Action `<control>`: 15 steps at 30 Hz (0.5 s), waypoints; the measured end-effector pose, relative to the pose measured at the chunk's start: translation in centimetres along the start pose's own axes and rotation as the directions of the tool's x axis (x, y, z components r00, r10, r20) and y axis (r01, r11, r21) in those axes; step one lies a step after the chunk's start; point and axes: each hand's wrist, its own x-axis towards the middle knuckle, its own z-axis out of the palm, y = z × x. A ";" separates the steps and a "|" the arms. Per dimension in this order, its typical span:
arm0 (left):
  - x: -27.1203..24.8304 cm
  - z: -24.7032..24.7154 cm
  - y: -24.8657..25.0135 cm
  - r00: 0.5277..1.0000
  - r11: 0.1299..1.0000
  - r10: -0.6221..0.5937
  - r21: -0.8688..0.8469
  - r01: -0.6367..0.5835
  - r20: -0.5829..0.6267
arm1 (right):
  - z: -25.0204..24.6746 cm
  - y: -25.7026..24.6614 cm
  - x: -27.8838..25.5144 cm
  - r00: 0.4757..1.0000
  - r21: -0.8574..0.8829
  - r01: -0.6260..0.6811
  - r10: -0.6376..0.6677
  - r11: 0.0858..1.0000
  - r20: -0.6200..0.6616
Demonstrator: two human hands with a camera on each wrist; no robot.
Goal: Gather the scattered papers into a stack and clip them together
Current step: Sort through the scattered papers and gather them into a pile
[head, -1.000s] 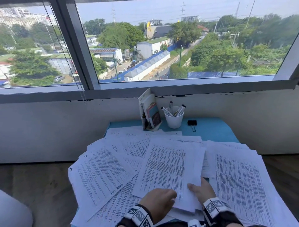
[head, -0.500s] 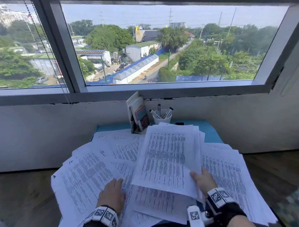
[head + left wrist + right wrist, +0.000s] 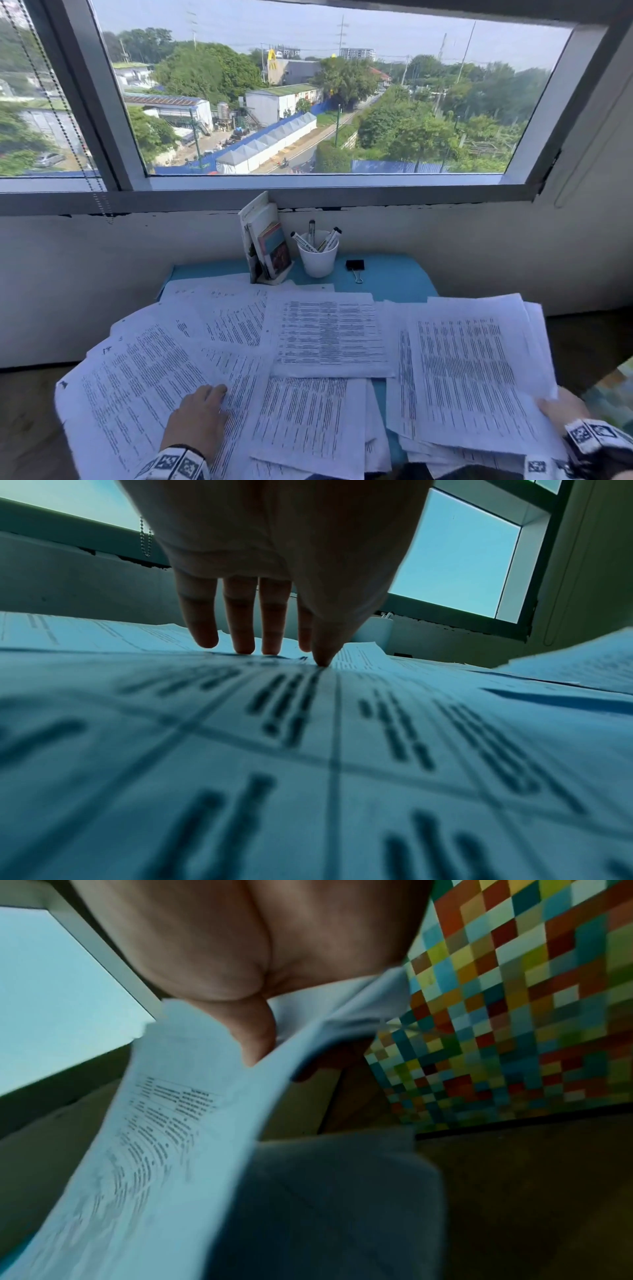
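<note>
Printed white papers (image 3: 329, 335) lie scattered and overlapping across the blue table (image 3: 394, 277). My right hand (image 3: 556, 409) pinches the lower right corner of a small stack of sheets (image 3: 472, 373) held over the table's right side; in the right wrist view the thumb (image 3: 255, 1039) presses on top of that stack (image 3: 164, 1123). My left hand (image 3: 202, 411) lies flat with straight fingers on the sheets at the lower left, its fingertips (image 3: 240, 642) touching the paper (image 3: 308, 750). A black binder clip (image 3: 355, 266) rests at the table's back right.
A white cup of markers (image 3: 318, 255) and a holder with booklets (image 3: 265, 246) stand at the table's back edge under the window sill (image 3: 308, 195). Dark floor lies on either side. A colourful checkered surface (image 3: 531, 1001) is off to the right.
My right hand has carried its stack from the middle to the right side of the table. My left hand moved left and forward and now lies flat on the lower-left sheets.
</note>
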 end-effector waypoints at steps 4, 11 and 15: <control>0.2 -0.2 0.2 1.000 1.000 -0.014 0.005 0.015 -0.018 | 1.9 -0.3 0.0 0.997 -0.002 0.030 -0.030 1.000 0.065; 0.7 0.2 -0.3 0.999 0.997 -0.043 -0.057 0.042 -0.009 | 3.5 -2.6 -0.8 0.996 -0.050 0.035 -0.031 0.998 0.079; 0.8 0.0 -0.4 0.991 0.990 -0.134 -0.042 0.134 0.003 | 3.2 -3.3 -1.9 0.988 -0.029 -0.108 0.104 0.994 -0.115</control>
